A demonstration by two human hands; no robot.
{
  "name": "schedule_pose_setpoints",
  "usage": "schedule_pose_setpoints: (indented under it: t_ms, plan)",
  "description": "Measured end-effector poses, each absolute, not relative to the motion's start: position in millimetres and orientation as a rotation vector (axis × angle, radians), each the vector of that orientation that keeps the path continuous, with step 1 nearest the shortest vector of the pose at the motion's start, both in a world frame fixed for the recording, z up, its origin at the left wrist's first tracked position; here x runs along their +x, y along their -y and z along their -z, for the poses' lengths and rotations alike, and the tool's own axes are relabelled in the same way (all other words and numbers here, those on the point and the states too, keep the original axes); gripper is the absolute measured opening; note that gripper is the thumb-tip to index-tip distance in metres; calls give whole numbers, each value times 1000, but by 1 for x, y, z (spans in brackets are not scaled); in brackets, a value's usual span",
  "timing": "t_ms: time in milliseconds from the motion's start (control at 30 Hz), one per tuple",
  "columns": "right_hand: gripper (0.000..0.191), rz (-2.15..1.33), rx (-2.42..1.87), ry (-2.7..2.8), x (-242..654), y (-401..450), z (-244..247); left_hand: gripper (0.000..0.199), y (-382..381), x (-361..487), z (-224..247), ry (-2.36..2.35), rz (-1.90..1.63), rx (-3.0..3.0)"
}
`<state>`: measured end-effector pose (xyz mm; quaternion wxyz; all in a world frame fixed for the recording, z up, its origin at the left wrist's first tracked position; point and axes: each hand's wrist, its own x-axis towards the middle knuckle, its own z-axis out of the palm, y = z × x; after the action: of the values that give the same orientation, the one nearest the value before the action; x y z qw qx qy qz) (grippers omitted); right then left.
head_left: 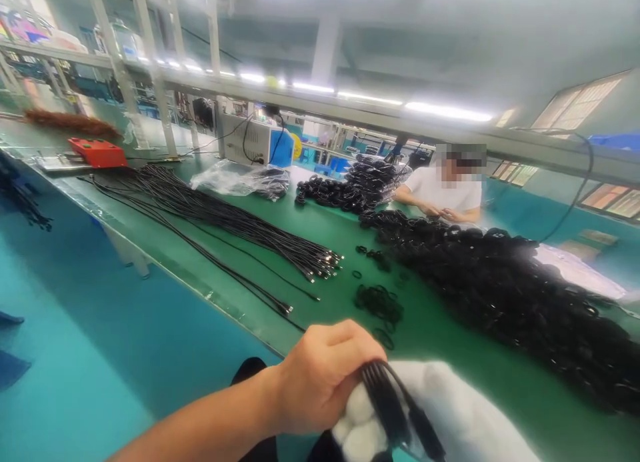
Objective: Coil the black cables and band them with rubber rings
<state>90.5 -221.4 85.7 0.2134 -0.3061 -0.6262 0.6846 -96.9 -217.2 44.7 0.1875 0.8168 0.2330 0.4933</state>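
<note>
Lower centre: coiled cable (385, 402) pinched in closed left hand (327, 375); white-gloved right hand (364, 437) part-hidden, grip unclear; loops best kept even.

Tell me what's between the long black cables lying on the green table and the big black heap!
In the head view, small black rings lie scattered there, with bare green table showing around them.

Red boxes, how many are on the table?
1: the red box sits at the picture's left, by the far ends of the black cables. Others could be hidden.
</note>
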Motion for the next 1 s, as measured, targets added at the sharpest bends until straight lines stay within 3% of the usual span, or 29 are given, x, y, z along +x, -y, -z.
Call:
schedule_pose_setpoints:
  t_ms: [100, 167, 233, 333, 500, 733, 1000]
  plan:
    - [69, -1676, -915, 1573, 101, 209, -83, 22, 215, -102, -46, -737, -1303, 2288]
    - [63, -1557, -982, 1627, 104, 202, -83, 24, 212, -103, -46, -815, -1235, 2304]
    - [68, -1534, -1032, 1758, 100, 198, -82, 26, 209, -101, -46, -897, -1185, 2312]
    - [70, -1625, -960, 1862, 87, 192, -81, 25, 206, -96, -46, -951, -1159, 2289]
    - [42, -1926, -751, 1797, 75, 179, -69, 25, 203, -94, -49, -1036, -1129, 2226]
    - [38, -2073, -733, 1558, 77, 167, -49, 29, 192, -85, -52, -1188, -1033, 2090]
    - [33, -2403, -431, 1161, 88, 145, -27, 6, 172, -76, -43, -1381, -968, 1742]
